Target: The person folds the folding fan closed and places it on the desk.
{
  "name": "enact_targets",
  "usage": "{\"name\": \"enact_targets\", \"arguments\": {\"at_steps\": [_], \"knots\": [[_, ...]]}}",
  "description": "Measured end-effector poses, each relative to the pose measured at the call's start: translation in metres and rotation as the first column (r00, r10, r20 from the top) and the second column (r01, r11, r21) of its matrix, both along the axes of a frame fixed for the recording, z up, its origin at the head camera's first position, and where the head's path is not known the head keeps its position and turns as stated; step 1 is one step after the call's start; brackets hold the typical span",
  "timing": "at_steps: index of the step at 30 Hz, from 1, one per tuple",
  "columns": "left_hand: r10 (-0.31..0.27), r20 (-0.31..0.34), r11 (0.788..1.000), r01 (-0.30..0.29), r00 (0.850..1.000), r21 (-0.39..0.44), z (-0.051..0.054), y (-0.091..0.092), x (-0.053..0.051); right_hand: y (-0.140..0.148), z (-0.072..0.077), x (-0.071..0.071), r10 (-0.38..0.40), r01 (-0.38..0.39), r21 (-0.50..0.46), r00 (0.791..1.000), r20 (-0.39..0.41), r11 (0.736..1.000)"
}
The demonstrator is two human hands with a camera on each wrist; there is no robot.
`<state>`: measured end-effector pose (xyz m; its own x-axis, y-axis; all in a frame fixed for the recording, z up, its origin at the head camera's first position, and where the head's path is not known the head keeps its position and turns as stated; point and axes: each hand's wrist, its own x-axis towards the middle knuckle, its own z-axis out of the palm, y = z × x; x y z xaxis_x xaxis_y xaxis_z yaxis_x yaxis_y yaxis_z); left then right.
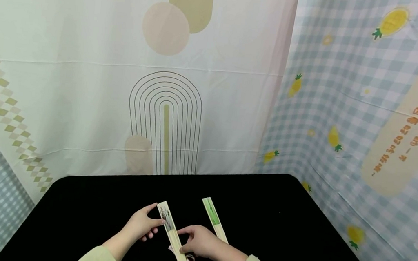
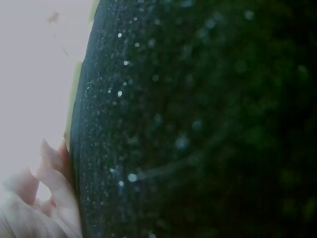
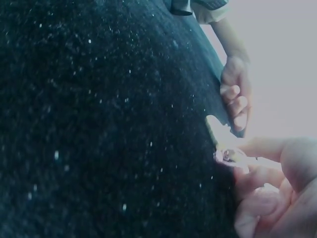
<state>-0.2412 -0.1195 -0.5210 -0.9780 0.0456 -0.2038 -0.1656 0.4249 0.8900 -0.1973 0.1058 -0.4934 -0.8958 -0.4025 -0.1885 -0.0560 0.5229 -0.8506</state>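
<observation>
A folded hand fan (image 1: 171,233) with a dark picture on its upper half lies slanted between both hands, its slats closed together. The left hand (image 1: 142,224) pinches it near the far end, thumb on top and forefinger at the tip. Lower down, the right hand (image 1: 200,241) holds the near half between thumb and fingers. A pale pink tassel cord (image 1: 190,259) hangs at the fan's near end. In the right wrist view the fan's end (image 3: 218,130) pokes out past the right fingers; overexposure blurs the detail.
To the right lies a second folded fan (image 1: 211,213) with a green picture, its near end hidden behind the right hand and forearm. Both rest over a black-covered table (image 1: 296,244). A white patterned curtain (image 1: 95,117) hangs behind, a blue checked one (image 1: 329,103) at the right.
</observation>
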Motion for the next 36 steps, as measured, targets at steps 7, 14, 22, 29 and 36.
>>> {"name": "enact_targets", "arguments": {"at_steps": [7, 14, 22, 29, 36], "knots": [[0.007, 0.005, 1.0, -0.007, 1.0, -0.002, 0.0, -0.001, 0.0, 0.004, -0.005, -0.004, -0.006, 0.014, -0.078, 0.995, 0.099, 0.997], [0.009, 0.011, 1.0, -0.009, 1.0, -0.004, 0.0, -0.002, 0.002, 0.005, -0.01, -0.004, -0.022, 0.046, -0.135, 0.984, 0.178, 0.99], [-0.014, 0.018, 1.0, 0.014, 1.0, 0.011, 0.002, -0.002, 0.004, 0.006, -0.011, -0.004, -0.014, 0.041, -0.135, 0.981, 0.192, 0.99], [-0.01, 0.019, 1.0, 0.01, 1.0, 0.015, 0.003, 0.0, 0.006, 0.008, -0.011, -0.004, -0.008, 0.034, -0.141, 0.983, 0.181, 0.989], [-0.011, 0.032, 1.0, 0.01, 0.999, 0.024, 0.005, 0.001, 0.007, 0.008, -0.01, -0.003, -0.01, 0.038, -0.155, 0.984, 0.177, 0.987]]}}
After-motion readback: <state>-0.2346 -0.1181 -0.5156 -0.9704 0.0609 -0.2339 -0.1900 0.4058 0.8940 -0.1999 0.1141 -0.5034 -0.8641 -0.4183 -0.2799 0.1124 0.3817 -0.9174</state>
